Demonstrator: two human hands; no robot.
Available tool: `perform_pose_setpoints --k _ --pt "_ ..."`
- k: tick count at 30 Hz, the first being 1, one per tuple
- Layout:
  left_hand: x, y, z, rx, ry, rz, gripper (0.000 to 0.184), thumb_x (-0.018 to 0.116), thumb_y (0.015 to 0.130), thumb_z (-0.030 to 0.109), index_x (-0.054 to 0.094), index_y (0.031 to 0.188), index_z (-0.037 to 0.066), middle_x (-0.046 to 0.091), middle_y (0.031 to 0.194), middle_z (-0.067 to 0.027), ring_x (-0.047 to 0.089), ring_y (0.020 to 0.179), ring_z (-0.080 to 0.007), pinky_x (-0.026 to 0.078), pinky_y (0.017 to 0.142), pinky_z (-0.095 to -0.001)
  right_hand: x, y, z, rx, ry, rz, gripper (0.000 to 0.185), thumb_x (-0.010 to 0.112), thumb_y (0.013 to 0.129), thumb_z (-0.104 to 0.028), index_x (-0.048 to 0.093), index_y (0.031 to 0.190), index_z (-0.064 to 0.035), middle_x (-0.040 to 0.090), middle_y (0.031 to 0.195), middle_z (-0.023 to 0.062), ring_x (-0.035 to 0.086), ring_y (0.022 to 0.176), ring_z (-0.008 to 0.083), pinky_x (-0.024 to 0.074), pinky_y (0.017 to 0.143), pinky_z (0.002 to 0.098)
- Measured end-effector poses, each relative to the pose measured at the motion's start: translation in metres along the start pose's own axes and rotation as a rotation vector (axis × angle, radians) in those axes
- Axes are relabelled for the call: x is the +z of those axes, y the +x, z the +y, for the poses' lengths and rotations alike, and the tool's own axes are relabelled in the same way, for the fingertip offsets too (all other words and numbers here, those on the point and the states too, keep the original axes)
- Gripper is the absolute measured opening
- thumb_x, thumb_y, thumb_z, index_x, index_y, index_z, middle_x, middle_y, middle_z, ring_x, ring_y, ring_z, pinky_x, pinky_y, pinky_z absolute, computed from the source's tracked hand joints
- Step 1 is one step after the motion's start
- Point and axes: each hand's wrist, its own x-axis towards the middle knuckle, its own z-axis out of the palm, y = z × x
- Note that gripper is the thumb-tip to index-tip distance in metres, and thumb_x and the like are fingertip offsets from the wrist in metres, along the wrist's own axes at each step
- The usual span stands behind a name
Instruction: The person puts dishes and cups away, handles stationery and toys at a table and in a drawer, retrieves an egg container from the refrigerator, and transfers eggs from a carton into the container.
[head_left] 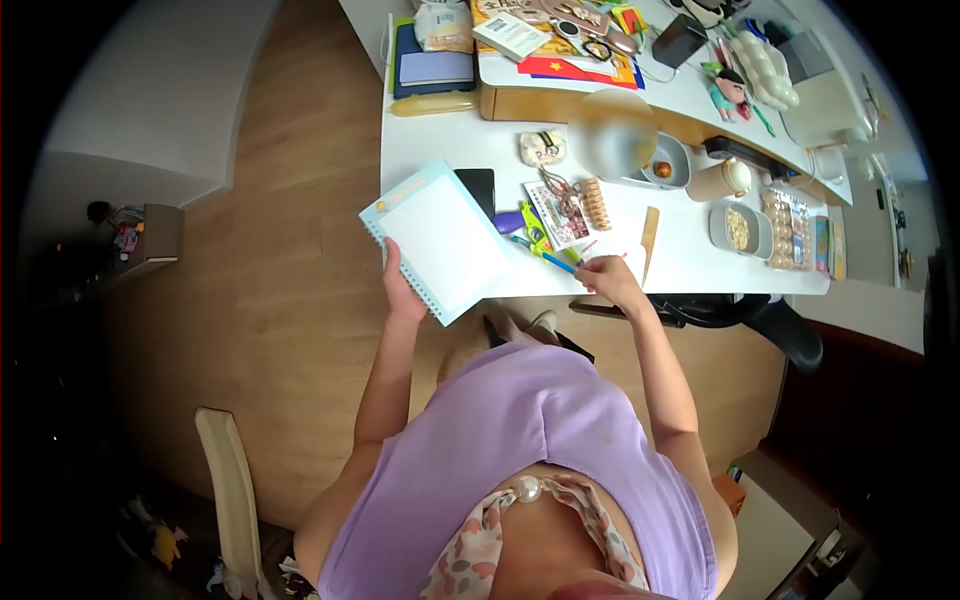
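Currently | left hand (401, 288): gripping light-blue, spiral-bound paper notebook (440, 245) at coil edge, apparently leaving page uncovered | notebook: over white desk's (690, 245) front edge | right hand (610, 277): fingers bent at slim blue pen (557, 263); cannot tell if gripped

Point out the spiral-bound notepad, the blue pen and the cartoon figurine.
Spiral-bound notepad (445, 242): head view, on the middle of its pale page.
Blue pen (558, 262): head view, midway along its visible shaft.
Cartoon figurine (726, 97): head view, on its body.
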Motion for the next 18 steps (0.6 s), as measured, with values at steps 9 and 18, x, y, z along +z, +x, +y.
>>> perform_pose_setpoints --k 9,18 --pt "0.015 0.018 -0.001 -0.104 0.110 -0.154 0.072 0.031 0.089 0.057 0.019 0.137 0.005 0.034 0.135 -0.0136 0.038 0.121 -0.0278 0.036 0.097 -0.0400 -0.018 -0.035 0.023 0.075 0.488 -0.127 0.010 0.062 0.082 -0.012 0.061 0.084 -0.0017 0.056 0.070 -0.0012 0.050 0.062 0.0048 0.0410 0.058 0.0177" --pt "0.094 0.006 -0.074 -0.217 0.173 -0.345 0.072 0.028 0.089 0.057 0.020 0.137 0.004 0.033 0.136 -0.0136 0.038 0.122 -0.0277 0.035 0.098 -0.0396 -0.044 -0.105 0.055 -0.215 0.815 0.196 0.012 0.059 0.085 -0.014 0.060 0.091 -0.0039 0.058 0.076 -0.0015 0.052 0.070 0.0043 0.0397 0.064 0.0180"
